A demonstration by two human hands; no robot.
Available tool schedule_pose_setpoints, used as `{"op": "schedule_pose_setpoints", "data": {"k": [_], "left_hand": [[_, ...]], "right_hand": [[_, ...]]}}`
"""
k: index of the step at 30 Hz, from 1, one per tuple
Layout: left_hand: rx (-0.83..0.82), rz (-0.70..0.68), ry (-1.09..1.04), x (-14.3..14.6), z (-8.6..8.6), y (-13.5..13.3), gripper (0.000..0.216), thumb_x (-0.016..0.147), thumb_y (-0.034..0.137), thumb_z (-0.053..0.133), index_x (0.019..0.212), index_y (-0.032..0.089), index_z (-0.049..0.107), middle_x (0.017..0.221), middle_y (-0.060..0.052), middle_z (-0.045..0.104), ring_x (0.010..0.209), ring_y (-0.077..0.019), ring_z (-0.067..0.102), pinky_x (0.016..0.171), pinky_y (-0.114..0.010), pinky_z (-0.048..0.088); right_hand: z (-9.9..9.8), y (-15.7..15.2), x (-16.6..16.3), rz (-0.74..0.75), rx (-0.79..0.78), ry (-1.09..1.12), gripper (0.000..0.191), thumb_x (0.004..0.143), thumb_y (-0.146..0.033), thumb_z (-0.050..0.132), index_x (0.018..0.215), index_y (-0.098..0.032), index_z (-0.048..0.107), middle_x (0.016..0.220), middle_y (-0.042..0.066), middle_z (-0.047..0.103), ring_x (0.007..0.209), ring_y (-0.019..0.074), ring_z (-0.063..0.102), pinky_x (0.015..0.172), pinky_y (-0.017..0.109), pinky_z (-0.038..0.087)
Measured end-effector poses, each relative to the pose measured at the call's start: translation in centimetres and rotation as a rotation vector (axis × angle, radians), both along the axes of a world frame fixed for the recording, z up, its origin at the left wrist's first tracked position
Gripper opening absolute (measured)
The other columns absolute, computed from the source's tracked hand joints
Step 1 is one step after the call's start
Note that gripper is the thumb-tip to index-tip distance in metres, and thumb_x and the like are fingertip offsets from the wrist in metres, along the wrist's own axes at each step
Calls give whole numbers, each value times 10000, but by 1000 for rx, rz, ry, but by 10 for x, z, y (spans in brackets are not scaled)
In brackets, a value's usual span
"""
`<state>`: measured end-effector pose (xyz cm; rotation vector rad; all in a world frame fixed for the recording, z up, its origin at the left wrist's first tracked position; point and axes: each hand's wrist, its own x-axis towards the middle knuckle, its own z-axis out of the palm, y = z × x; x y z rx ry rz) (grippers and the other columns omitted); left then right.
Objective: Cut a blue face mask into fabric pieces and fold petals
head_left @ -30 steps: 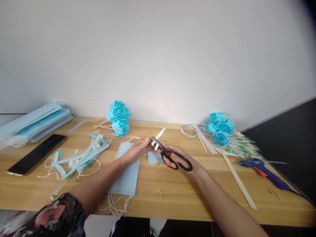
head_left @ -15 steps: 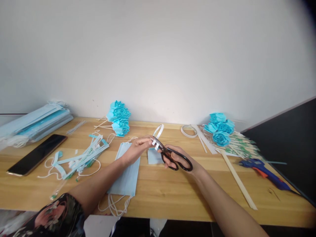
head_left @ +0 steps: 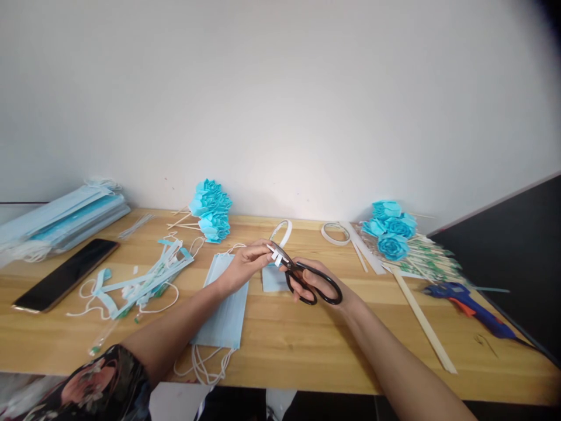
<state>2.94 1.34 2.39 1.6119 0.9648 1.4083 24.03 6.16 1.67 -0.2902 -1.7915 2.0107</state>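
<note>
My right hand [head_left: 307, 278] is wrapped round the black handles of a pair of scissors [head_left: 328, 290], its blades pointing up and left. Small white pieces of tape [head_left: 277, 257] show at the blades. Close to the blade tips, my left hand [head_left: 248, 263] is closed with its fingertips pinched on white tape. A narrow white tape roll [head_left: 284, 234] is tilted just behind those fingertips. Below the hands a small light-blue piece [head_left: 274, 279] lies on the table. Under my left forearm are light-blue face masks [head_left: 223, 316] with white ear loops.
Blue fabric flowers [head_left: 210, 204] on sticks lie back left, more flowers [head_left: 392, 231] back right. A second tape roll [head_left: 335, 233] is nearby. Left are a phone [head_left: 65, 275], mask stacks [head_left: 74, 216] and cut scraps [head_left: 144, 278]. Right are a wooden strip [head_left: 423, 318] and a blue glue gun [head_left: 473, 307].
The white tape pieces at the blades have shifted slightly and now sit closer together. Both hands stay in nearly the same place.
</note>
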Motion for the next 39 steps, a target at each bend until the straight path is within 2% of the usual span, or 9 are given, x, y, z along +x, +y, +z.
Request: {"op": "schedule_pose_setpoints", "data": {"k": [2, 4, 6, 8, 18, 23, 28, 31, 39], "left_hand": [[7, -5, 5, 1, 2, 0, 287, 849, 401, 607, 771, 159, 740, 910, -101, 669, 931, -221, 588, 854, -327, 459], [-19, -15, 19, 1, 3, -1, 330, 850, 428, 595, 716, 155, 725, 853, -90, 661, 787, -185, 601, 685, -270, 476], [-56, -17, 40, 1, 1, -1, 375, 854, 450, 579, 666, 151, 704, 743, -69, 642, 590, -129, 549, 506, -224, 409], [-73, 5, 45, 1, 0, 0, 386, 853, 458, 576, 651, 150, 691, 640, -42, 610, 472, -95, 474, 432, -214, 343], [-74, 5, -4, 2, 0, -1, 321, 835, 425, 614, 715, 139, 696, 713, -56, 628, 665, -152, 572, 629, -256, 445], [-203, 79, -121, 0, -6, 0, 332, 805, 459, 642, 790, 133, 704, 715, -49, 654, 671, -158, 579, 663, -271, 445], [-255, 71, -291, -2, -12, 4, 322, 818, 444, 632, 767, 129, 673, 714, -55, 655, 667, -158, 586, 674, -286, 450], [-278, 39, -352, -3, -14, 6, 334, 820, 449, 629, 762, 122, 662, 712, -62, 647, 670, -161, 585, 672, -294, 450], [-283, -21, -401, -3, -16, 6, 379, 838, 479, 606, 800, 107, 667, 733, -79, 650, 675, -161, 592, 660, -287, 448]], "right_hand": [[0, 0, 0, -3, 6, 6, 507, 891, -542, 526, 1162, -115, 569, 616, -55, 476, 418, 43, 347, 613, 297, 527], [1, 0, 0, -13, 12, 13, 498, 897, -537, 519, 1157, -115, 569, 608, -58, 470, 416, 45, 344, 608, 296, 523], [1, 0, 0, -15, 16, 16, 494, 897, -533, 521, 1154, -114, 569, 605, -60, 465, 416, 47, 346, 604, 297, 522], [1, -1, 0, -11, 14, 14, 490, 894, -529, 530, 1151, -114, 570, 615, -57, 469, 418, 43, 348, 603, 298, 523], [-2, 0, -1, -45, 21, -34, 516, 864, -554, 555, 1127, -111, 578, 576, -68, 468, 380, 36, 327, 543, 275, 517], [2, -2, 0, 2, 62, -197, 549, 773, -582, 639, 1085, -131, 615, 604, -55, 498, 400, 46, 397, 472, 227, 466], [7, 0, 4, 26, 51, -147, 653, 678, -632, 709, 1108, -155, 595, 655, -52, 498, 514, 69, 445, 686, 303, 519], [6, 5, 7, -16, 66, -56, 717, 709, -700, 634, 1155, -146, 543, 657, -54, 484, 503, 66, 405, 763, 353, 510], [5, 7, 8, 10, 113, -74, 612, 826, -648, 543, 1160, -136, 528, 639, -58, 450, 479, 59, 364, 722, 346, 517]]}}
